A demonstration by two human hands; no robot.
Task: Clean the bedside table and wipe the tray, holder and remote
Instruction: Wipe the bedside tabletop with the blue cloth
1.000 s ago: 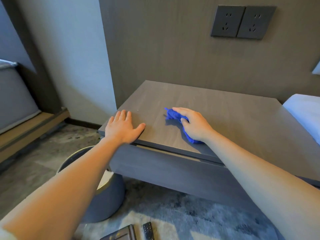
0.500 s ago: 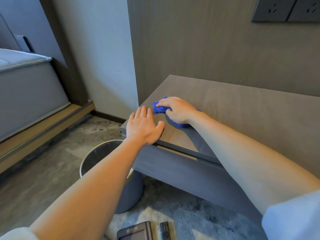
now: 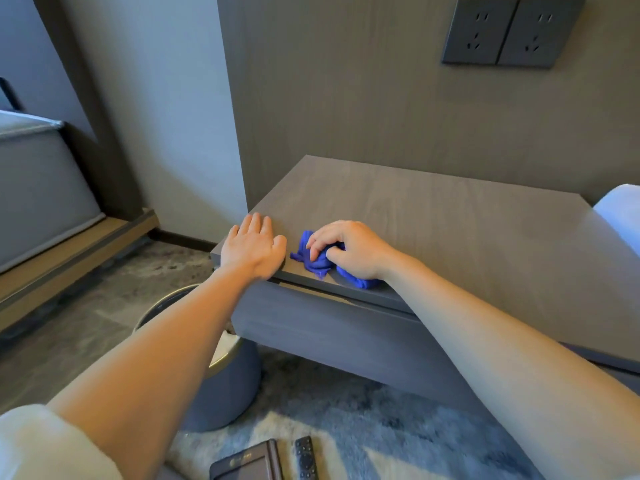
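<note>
The grey wood-grain bedside table [image 3: 433,216] has a bare top. My right hand [image 3: 349,247] presses a crumpled blue cloth [image 3: 320,263] onto the table near its front left edge, fingers closed over it. My left hand [image 3: 252,245] lies flat on the table's front left corner, fingers together, holding nothing. On the rug at the bottom edge lie a dark brown tray [image 3: 247,462] and a black remote [image 3: 306,459], both partly cut off.
A round grey waste bin [image 3: 221,386] stands on the floor under the table's left corner, partly behind my left forearm. Two wall sockets [image 3: 509,31] sit above the table. White bedding [image 3: 620,213] lies at the right, a grey bed base [image 3: 38,188] at the left.
My right hand has dragged the blue cloth back toward the front edge of the table. My left hand stays on the front left corner. The camera view has shifted.
</note>
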